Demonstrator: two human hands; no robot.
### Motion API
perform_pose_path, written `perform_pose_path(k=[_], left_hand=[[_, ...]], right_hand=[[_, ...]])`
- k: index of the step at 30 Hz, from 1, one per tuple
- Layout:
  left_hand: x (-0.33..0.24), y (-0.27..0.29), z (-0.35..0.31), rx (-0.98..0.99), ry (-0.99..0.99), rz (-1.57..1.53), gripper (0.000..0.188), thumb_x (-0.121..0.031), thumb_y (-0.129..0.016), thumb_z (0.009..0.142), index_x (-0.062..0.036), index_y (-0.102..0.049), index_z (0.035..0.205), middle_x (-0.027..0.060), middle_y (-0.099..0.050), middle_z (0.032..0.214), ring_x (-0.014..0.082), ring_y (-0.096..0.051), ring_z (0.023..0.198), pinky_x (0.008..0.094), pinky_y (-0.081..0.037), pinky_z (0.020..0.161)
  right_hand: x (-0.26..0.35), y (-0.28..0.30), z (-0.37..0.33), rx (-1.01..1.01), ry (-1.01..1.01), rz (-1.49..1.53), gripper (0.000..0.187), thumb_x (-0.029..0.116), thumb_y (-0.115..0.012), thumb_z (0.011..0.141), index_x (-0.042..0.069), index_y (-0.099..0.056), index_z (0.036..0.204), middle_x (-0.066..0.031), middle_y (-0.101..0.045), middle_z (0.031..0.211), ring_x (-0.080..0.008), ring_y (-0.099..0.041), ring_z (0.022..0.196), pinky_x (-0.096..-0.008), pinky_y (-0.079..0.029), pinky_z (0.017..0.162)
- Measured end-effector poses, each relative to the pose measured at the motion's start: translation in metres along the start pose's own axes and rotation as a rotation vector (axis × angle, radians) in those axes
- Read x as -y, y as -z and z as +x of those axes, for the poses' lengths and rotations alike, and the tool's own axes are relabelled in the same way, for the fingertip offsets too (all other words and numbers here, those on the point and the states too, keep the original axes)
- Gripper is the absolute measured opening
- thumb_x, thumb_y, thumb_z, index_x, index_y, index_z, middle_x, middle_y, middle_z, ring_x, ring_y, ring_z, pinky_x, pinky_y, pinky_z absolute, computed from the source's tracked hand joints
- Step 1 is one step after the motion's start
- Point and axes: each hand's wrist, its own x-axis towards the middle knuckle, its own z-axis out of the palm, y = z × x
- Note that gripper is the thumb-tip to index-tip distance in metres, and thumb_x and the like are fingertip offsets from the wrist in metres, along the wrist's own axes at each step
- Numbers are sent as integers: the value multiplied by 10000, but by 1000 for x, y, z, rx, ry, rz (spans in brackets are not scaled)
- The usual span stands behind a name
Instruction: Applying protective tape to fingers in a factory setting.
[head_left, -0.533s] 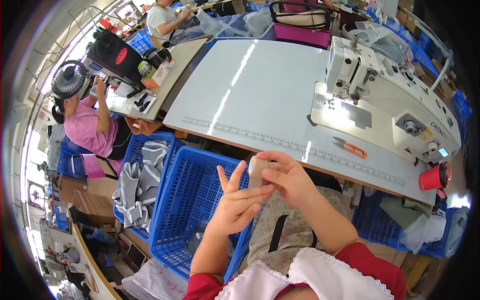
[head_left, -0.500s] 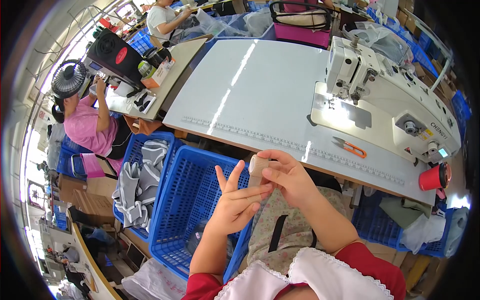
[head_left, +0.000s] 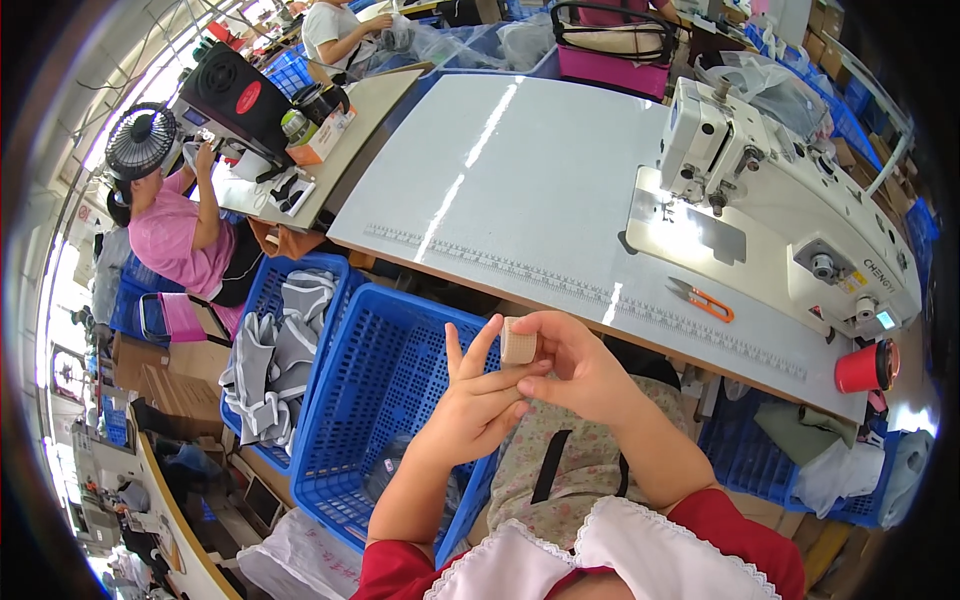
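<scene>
The right hand (head_left: 588, 378) holds a small beige roll of textured tape (head_left: 518, 343) in its bent fingers; the forefinger reaches over the roll's far edge, and the thumb lies on its near side, close to the left hand's fingertips. The left hand (head_left: 468, 418) has two fingers raised and spread wide, the others pointing right; the roll sits just right of the raised pair and just beyond the outstretched ones. Whether tape joins roll and left hand, I cannot tell. Both hands are between a blue slotted plastic basket (head_left: 342, 392), left, and the pale grey worktop (head_left: 540, 170), far side.
</scene>
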Motion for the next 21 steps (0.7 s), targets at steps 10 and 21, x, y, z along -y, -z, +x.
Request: perform_pose_path(k=[10,21], left_hand=[[4,-13,-3,-48,-86,166,211,-186,-588,861,-61,-718,970,24,-582,1274,368,-119,1414,568,81,1094],[5,-28,-6,-283,-90,79,119,-150,-677,792,-67,-710,871,291,-173,1492,488,9,1393,577,-11,1095]], right_hand=[[-5,-2,0,-11,66,244,616,-80,-638,781,107,-388,1312,-49,-501,1182,-138,-503,1076,-290,-433,888],[-9,2,-1,-1,148,149,583,-65,-653,768,123,-400,1258,-60,-473,1220,-157,-501,1057,-287,-421,822]])
